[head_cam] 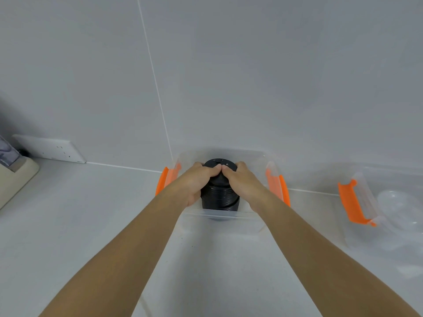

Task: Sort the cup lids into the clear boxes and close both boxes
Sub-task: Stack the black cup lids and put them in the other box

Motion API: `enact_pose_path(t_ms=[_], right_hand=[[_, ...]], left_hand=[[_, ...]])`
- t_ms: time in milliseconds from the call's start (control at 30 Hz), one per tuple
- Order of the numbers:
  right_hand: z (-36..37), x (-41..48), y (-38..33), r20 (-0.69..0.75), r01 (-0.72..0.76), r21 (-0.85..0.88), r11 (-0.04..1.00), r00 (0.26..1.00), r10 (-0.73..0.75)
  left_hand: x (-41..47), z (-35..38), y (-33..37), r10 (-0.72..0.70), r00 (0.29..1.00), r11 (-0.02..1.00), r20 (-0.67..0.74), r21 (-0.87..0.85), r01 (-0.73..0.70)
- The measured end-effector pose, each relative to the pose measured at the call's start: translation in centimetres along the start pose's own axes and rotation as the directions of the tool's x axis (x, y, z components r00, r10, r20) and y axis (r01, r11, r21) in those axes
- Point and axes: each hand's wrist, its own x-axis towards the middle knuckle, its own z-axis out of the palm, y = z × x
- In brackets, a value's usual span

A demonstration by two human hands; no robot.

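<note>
Head view, single frame. Both forearms reach forward over the pale grey table toward the back wall.

Tall stack of black plastic cup lids stands upright inside a clear plastic box with orange side latches; the base of the stack shows through the box's near wall. The box is open on top and sits against the white tiled wall.

Left hand is wrapped around the left side of the stack, fingers curled over the top lid. Right hand grips the right side likewise. The thumbs meet, touching, at the near edge of the top lid. Both hands are clenched on the stack, which lies directly between the palms.

A second clear plastic box with an orange latch sits to the right, apart from the first; it holds clear plastic cup lids, count not readable.

Far left: white wall socket plate and a beige object, partly cut off.
</note>
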Motion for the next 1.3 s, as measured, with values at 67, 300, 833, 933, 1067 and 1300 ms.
enact_pose_path(t_ms=[67, 300, 833, 933, 1067, 1300], right_hand=[[0.0, 0.0, 0.1, 0.012, -0.023, 0.01, 1.0, 1.0, 0.023], [-0.3, -0.1, 0.1, -0.005, -0.077, 0.064, 0.995, 0.997, 0.077], [-1.3, -0.8, -0.2, 0.118, -0.26, 0.216, 0.941, 0.964, 0.239], [-1.5, -1.4, -0.4, 0.146, -0.269, 0.225, 0.937, 0.96, 0.24], [-1.4, -1.6, -0.8, 0.141, -0.279, 0.218, 0.935, 0.957, 0.252], [-0.8, -0.5, -0.1, 0.104, -0.313, 0.282, 0.907, 0.95, 0.295]], left_hand=[[0.0, 0.0, -0.1, -0.013, 1.0, 1.0, 0.018, 0.0, 0.012], [0.2, 0.1, 0.0, -0.05, 0.996, 0.998, 0.076, 0.039, 0.047], [0.0, -0.8, 0.3, -0.253, 0.961, 0.956, 0.116, -0.126, 0.267], [0.8, -1.3, -0.1, -0.26, 0.958, 0.939, 0.125, -0.2, 0.281], [0.8, -1.3, -0.1, -0.261, 0.958, 0.94, 0.12, -0.193, 0.281], [1.2, -1.0, -0.1, -0.212, 0.976, 0.977, 0.043, -0.028, 0.213]])
